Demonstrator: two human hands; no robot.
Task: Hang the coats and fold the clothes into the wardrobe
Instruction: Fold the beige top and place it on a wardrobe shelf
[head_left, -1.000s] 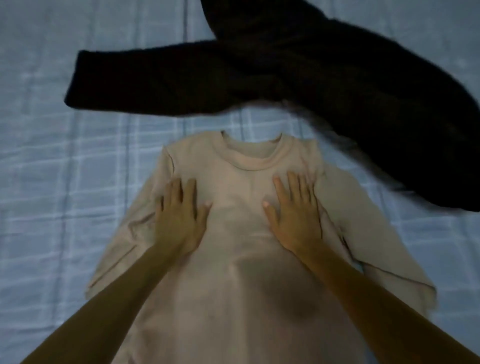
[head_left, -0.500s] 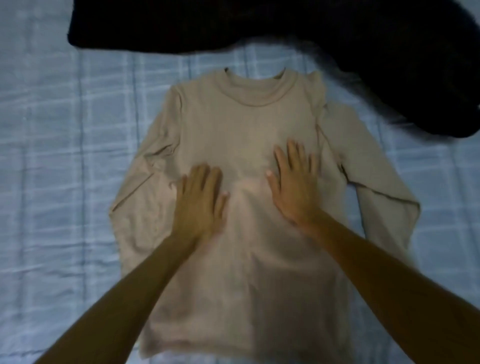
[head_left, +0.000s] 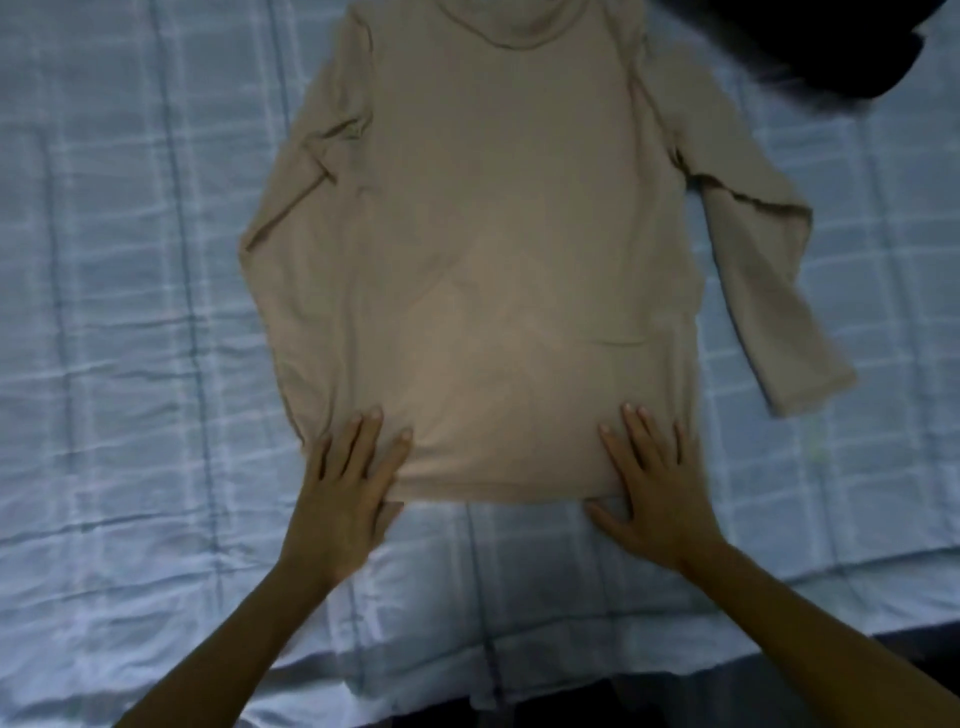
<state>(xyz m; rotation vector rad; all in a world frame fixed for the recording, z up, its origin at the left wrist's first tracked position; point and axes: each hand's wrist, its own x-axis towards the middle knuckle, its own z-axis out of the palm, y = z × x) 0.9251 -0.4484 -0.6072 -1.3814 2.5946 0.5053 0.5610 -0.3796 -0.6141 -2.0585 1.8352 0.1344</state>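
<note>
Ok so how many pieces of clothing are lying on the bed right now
2. A beige long-sleeved top lies flat in the centre; a black garment sits at the top right corner, mostly cut off. Others may lie out of frame.

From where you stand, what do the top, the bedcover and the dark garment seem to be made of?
Top: looks like a soft matte knit, maybe cotton jersey; it lies limp with small creases and stitched seams. Bedcover: thin woven cloth, slightly shiny, crinkled, with pale check lines. Dark garment: thick matte fabric, perhaps fleece or wool; too dark and blurred to be sure.
</note>
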